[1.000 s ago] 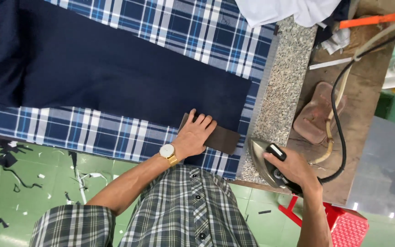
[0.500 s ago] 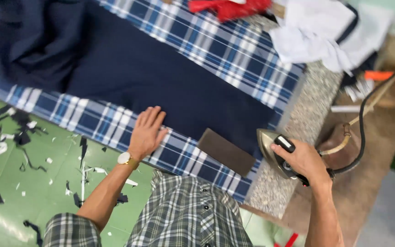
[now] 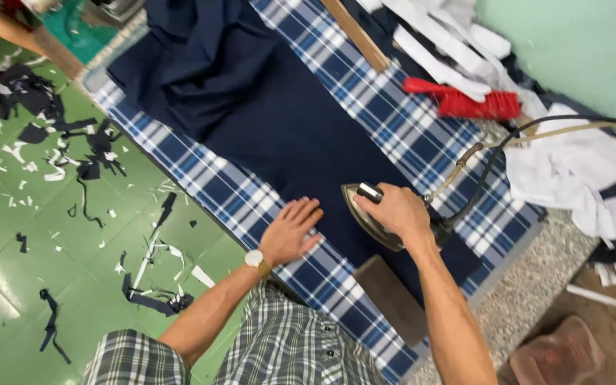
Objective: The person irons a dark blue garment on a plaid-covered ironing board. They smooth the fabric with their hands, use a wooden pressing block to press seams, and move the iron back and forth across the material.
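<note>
iron: metal soleplate, dark handle with a small white-topped knob, standing flat on the navy cloth (image 3: 279,135) near the right end of the plaid pad (image 3: 215,187), nose pointing to its left end; iron (image 3: 372,214) held by the handle.
cord: black cord (image 3: 493,153) and tan hose run from the iron's rear toward the pad's far right corner.
navy cloth: dark blue, spread smooth along the middle of the pad, bunched in folds at the left end.
plaid pad: blue-and-white check, under the cloth.
</note>
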